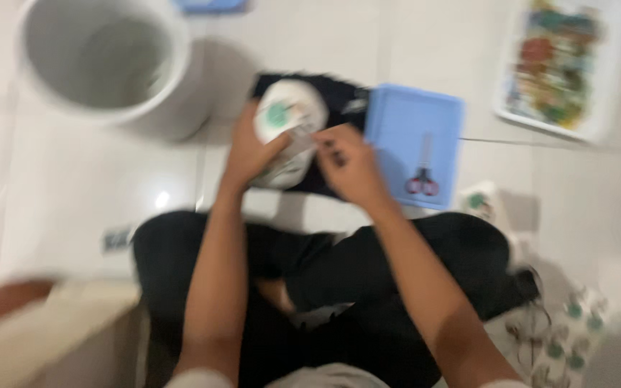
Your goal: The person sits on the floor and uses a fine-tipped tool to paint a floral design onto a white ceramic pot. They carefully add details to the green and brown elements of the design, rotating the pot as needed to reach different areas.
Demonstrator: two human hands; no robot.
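Holding a white round packet (pixel 289 133) with green mark at 12 o'clock from the lap, left hand (pixel 249 154) wraps its side; right hand (pixel 350 165) pinches its edge strip; opening appears begun, unfinished; scissors (pixel 422 181) lie unused on blue tray (pixel 415 118) at 2 o'clock.

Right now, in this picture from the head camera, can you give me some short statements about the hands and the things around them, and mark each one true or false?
1. The left hand holds a white roundish object with a green mark. True.
2. The scissors are in the right hand. False: they lie on the blue tray.
3. A white bucket stands at upper left. True.
4. The bucket is full of water. False: it looks empty.
5. The person sits on a chair. False: the legs rest on the tiled floor.
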